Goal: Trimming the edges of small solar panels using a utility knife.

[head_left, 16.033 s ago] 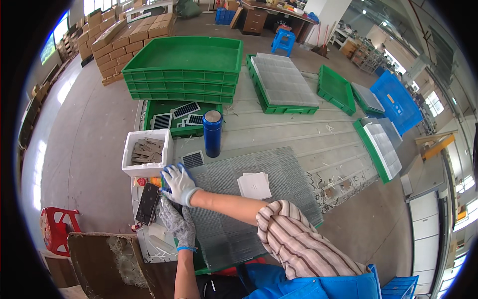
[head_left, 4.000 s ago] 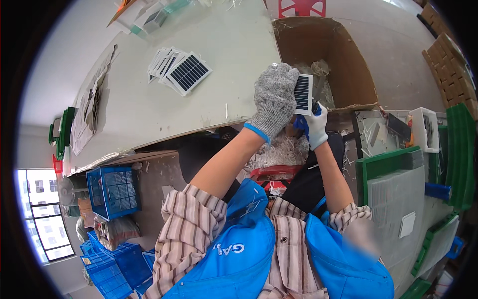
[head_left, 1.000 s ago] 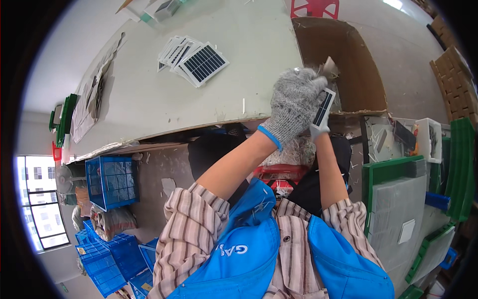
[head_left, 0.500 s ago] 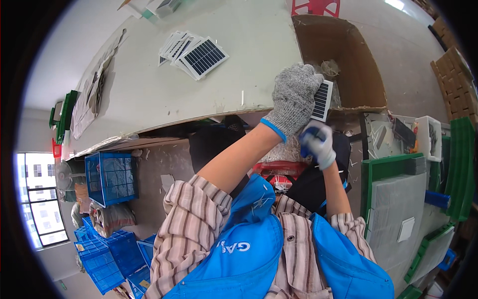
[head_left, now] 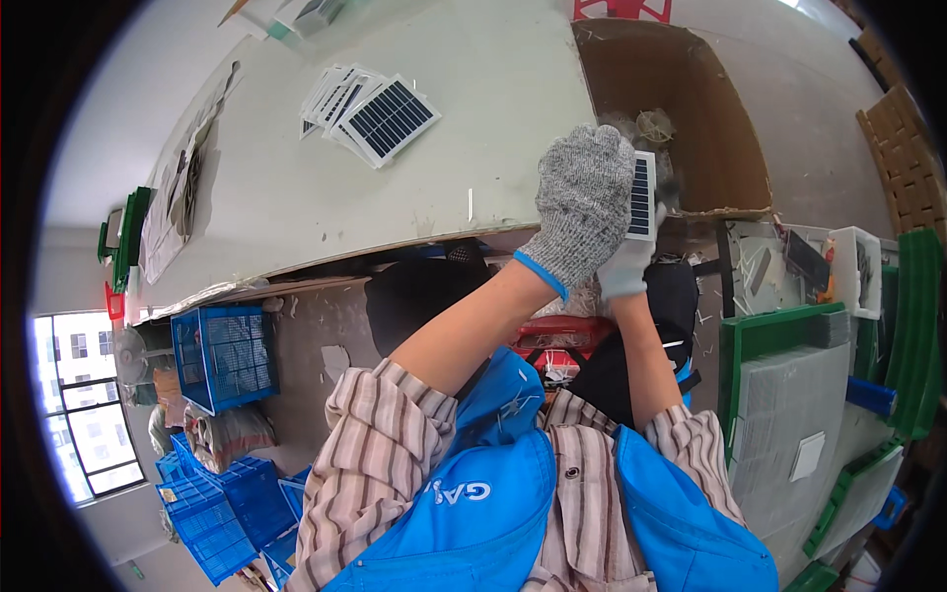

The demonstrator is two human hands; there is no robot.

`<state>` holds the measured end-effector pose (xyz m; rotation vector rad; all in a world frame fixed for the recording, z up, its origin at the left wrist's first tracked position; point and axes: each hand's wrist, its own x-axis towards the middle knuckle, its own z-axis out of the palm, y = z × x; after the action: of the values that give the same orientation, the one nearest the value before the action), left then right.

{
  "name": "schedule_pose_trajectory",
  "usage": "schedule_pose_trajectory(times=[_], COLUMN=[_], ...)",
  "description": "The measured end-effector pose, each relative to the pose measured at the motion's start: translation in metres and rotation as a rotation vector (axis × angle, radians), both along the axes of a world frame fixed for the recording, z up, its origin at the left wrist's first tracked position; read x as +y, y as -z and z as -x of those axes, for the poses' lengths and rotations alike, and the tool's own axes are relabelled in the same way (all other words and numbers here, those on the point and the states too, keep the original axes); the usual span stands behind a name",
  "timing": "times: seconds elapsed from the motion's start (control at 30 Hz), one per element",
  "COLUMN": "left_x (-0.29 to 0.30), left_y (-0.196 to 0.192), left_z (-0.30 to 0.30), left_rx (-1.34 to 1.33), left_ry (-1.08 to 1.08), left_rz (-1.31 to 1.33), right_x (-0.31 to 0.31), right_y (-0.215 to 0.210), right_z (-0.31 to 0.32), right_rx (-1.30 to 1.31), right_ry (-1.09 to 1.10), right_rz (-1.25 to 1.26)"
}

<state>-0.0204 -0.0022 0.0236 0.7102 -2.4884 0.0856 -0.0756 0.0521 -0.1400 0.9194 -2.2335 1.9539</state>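
Observation:
My left hand point(head_left: 586, 197), in a grey knitted glove with a blue cuff, is closed on a small solar panel point(head_left: 642, 195). The panel has dark cells and a white border, and stands tilted near the front corner of an open cardboard box. Partly behind the panel and my left hand is my right hand point(head_left: 627, 268), in a white glove. Its fingers are hidden and smeared by motion, so any thing in them cannot be made out. Further left on the table point(head_left: 473, 89), several similar solar panels point(head_left: 391, 120) lie in a fanned pile.
The cardboard box point(head_left: 725, 128) stands at the table's right, some clear scraps inside. Green-edged trays point(head_left: 784, 323) sit to my right. A blue crate point(head_left: 223, 357) stands on the floor at left, near more blue crates point(head_left: 212, 513). Below my hands is a red stool point(head_left: 557, 333).
My right hand has moved up from below the panel to its lower part, partly behind it. My left hand still grips the panel, which has turned slightly. The view has shifted a little.

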Motion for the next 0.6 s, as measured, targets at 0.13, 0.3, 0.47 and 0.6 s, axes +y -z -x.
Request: schedule_pose_trajectory(times=[0.13, 0.3, 0.47, 0.6], left_x=[-0.012, -0.014, -0.002, -0.016], left_y=[0.010, -0.004, -0.001, 0.005], left_z=[-0.004, -0.018, -0.020, -0.012], left_rx=[-0.075, -0.006, -0.010, 0.211], left_ry=[0.136, 0.129, 0.191, 0.245], left_rz=[-0.021, -0.084, -0.086, -0.091], right_x=[-0.026, 0.017, 0.050, 0.042], right_y=[-0.027, -0.033, -0.026, -0.039], right_z=[0.013, 0.022, 0.021, 0.020], right_rx=[-0.847, -0.863, -0.796, -0.670], right_ry=[-0.609, -0.522, -0.605, -0.695], right_rz=[0.745, 0.309, 0.243, 0.239])
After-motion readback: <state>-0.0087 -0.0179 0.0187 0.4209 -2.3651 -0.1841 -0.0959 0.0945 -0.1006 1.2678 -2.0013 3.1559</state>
